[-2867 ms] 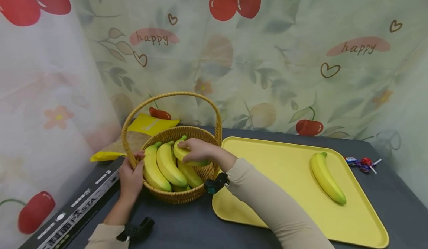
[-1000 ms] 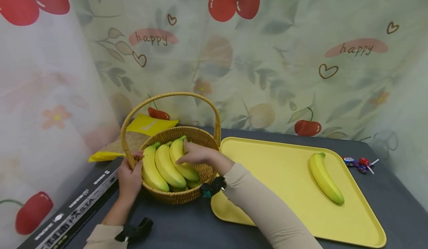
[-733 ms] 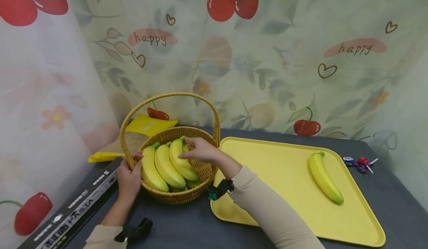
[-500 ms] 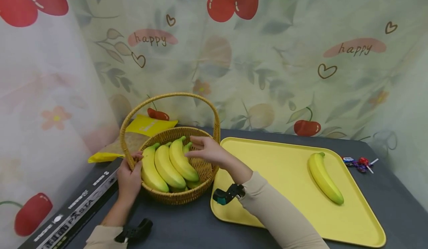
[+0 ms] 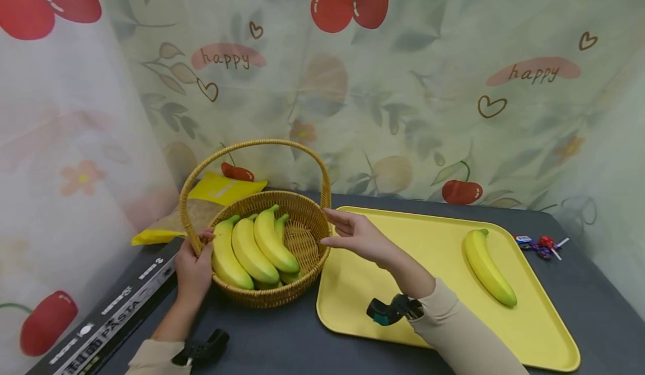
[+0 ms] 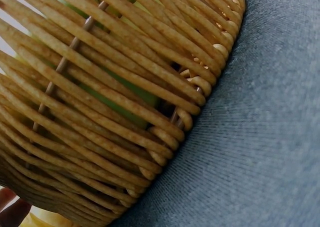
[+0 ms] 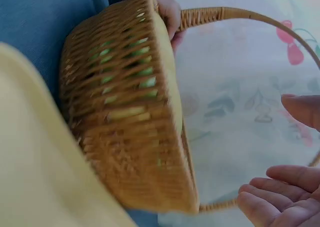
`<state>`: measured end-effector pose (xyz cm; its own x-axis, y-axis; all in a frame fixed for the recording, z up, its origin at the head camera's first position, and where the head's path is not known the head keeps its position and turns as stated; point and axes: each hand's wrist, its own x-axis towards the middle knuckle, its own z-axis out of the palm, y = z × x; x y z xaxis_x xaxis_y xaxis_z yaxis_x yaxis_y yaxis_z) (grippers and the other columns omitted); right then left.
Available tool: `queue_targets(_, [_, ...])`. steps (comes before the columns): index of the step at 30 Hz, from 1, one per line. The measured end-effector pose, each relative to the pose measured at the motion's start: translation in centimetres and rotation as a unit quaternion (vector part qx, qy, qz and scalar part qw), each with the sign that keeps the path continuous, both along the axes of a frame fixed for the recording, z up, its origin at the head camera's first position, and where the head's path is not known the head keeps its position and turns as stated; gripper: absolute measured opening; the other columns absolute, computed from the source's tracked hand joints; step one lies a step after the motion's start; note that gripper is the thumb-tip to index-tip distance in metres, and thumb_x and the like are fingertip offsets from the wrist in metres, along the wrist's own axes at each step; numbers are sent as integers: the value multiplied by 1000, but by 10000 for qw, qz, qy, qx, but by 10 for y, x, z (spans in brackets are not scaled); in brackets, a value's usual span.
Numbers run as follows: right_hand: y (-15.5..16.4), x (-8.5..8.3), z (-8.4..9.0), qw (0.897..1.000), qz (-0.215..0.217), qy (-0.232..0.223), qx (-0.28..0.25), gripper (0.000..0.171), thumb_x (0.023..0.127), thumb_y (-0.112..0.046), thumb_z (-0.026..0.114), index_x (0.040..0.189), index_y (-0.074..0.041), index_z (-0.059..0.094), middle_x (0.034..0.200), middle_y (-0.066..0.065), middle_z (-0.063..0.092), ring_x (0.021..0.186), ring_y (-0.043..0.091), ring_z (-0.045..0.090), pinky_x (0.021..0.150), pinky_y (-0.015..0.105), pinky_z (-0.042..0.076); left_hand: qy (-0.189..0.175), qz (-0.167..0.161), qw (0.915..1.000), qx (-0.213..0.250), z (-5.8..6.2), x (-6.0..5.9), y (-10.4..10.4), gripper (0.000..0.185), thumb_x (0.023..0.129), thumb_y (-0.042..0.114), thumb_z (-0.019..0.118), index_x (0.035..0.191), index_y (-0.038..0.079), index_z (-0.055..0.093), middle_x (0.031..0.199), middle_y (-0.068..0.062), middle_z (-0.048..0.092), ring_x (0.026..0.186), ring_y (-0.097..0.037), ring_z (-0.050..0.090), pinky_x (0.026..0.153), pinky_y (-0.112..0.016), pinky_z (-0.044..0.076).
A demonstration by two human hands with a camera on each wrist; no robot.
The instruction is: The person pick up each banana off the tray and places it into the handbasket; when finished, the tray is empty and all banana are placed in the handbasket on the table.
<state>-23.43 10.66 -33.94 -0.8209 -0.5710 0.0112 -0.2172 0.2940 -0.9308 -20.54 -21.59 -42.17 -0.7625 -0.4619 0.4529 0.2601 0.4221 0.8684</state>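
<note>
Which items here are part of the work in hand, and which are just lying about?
In the work:
- wicker basket, its rim held by the left hand
- bananas in the basket
- right hand, empty, beside the basket
- yellow tray
- banana on the tray

Lying about:
- pasta box
- yellow packet
- lollipops

My left hand (image 5: 195, 267) sits at the lower left of the head view, fingers curled forward with the tips bent round at the top, the forearm running down toward the bottom edge into a beige sleeve with a black clip at the wrist. My right hand (image 5: 359, 236) hovers near the centre of the frame, fingers straight and relaxed, pointing left, holding nothing. In the right wrist view its fingertips (image 7: 280, 199) show at the lower right, spread loosely. That forearm slants down to the right, sleeved in beige.
</note>
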Motion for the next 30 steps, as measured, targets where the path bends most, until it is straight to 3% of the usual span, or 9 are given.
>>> queue_targets(8, [50, 9, -19, 9991, -341, 218, 84, 75, 86, -30, 65, 145, -4, 28, 151, 17, 27, 139, 31, 26, 109, 42, 28, 6, -25, 10000, 10, 1, 0, 2, 17, 89, 2, 52, 102, -5, 61, 113, -19, 64, 93, 11, 48, 81, 1, 35])
queue_targets(14, [93, 14, -26, 9951, -935, 278, 163, 73, 87, -29, 63, 145, -2, 27, 150, 19, 28, 138, 33, 27, 106, 40, 29, -19, -5, 10000, -3, 1, 0, 1, 17, 89, 2, 52, 102, -5, 60, 113, -19, 63, 94, 11, 48, 81, 2, 35])
queue_targets(20, [131, 13, -27, 9877, -1464, 402, 374, 71, 90, -28, 59, 145, 2, 25, 150, 22, 25, 138, 37, 25, 102, 37, 32, -19, 54, 10000, 17, 1, 1, -2, 16, 89, 2, 52, 102, -4, 61, 114, -18, 63, 94, 9, 48, 79, 1, 35])
queue_targets(30, [190, 13, -27, 9677, -2426, 127, 667, 75, 93, -37, 52, 147, -1, 16, 154, 19, 16, 140, 38, 18, 107, 49, 25, -68, -33, 9999, 79, 0, 1, -1, 17, 89, 2, 53, 103, -4, 61, 115, -18, 63, 94, 9, 48, 81, 1, 35])
